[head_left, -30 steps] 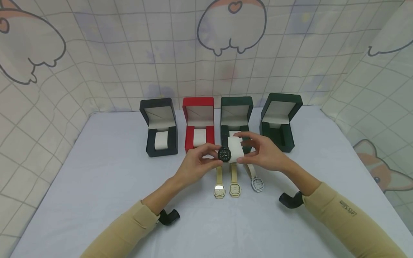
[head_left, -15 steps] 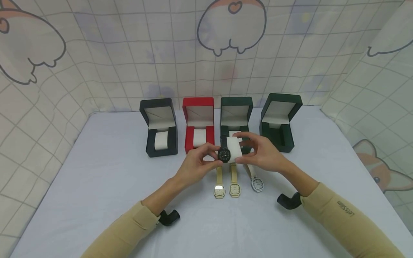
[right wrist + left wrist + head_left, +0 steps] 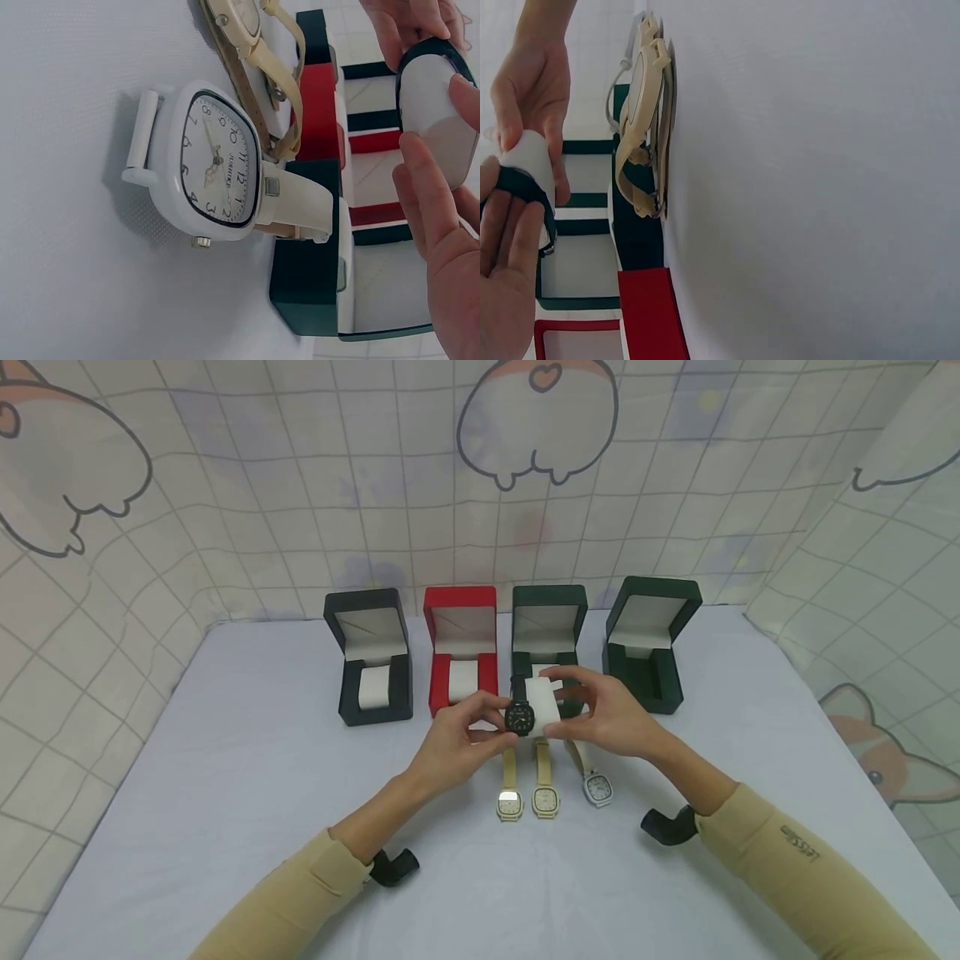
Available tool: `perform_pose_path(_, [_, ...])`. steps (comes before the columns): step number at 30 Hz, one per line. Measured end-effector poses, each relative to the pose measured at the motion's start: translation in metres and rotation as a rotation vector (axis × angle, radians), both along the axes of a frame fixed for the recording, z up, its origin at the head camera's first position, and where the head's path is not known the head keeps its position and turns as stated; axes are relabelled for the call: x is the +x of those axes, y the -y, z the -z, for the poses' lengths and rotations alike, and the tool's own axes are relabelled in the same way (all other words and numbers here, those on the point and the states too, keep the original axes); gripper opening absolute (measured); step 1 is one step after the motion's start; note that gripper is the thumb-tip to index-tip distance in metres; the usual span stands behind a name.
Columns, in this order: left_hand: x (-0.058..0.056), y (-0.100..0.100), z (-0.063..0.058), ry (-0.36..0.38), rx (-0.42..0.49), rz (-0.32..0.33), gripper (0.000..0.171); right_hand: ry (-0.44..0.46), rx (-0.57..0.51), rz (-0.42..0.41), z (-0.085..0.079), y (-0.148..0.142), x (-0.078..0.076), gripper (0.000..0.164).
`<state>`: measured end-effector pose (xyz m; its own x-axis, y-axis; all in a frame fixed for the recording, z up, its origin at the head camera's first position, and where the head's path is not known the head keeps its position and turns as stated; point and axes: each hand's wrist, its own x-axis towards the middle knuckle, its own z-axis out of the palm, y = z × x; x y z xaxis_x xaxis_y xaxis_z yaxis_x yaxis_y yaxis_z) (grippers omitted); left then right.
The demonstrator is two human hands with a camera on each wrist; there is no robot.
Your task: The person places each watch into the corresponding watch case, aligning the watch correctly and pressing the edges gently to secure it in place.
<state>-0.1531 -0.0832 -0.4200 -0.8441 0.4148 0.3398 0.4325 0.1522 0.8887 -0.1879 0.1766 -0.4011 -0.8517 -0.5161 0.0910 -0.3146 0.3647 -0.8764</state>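
Above the middle of the bench (image 3: pixel 247 827), the left hand (image 3: pixel 457 739) is pinching a dark watch (image 3: pixel 520 718) at its edge, thumb and fingers on either side of the case. The right hand (image 3: pixel 611 714) is gripping a white cushion (image 3: pixel 543 706) from the opposite side, fingertips and thumb bracing it. The watch's strap is running round the cushion near its left end, so the two hands seem to be sharing the work — one steadying the cushion, the other minding the watch.

Behind them, a navy box (image 3: pixel 378 717), a red box (image 3: pixel 460 597), a green box (image 3: pixel 550 597) and a second green box (image 3: pixel 663 587) are standing in a row with lids raised, probably to leave their insides within reach. The right-hand box is showing its dark inside.

Nearer the person, two gold watches (image 3: pixel 510 804) (image 3: pixel 546 802) and a white watch (image 3: pixel 598 789) are lying with dials towards the person, likely for easy picking up. The white one is sitting slightly askew, its pale strap reaching back towards the boxes.
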Motion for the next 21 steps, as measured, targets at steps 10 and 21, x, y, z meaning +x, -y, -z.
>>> perform_pose_path(10, [0.003,-0.009,0.0027,-0.111,-0.11,-0.134,0.052,0.043,-0.032,0.022,0.0065,0.005,-0.0015,0.076])
perform_pose_path(21, [0.0043,-0.0084,-0.0007,-0.147,-0.107,-0.163,0.048,0.075,-0.09,-0.037,0.0036,0.0064,-0.0007,0.087])
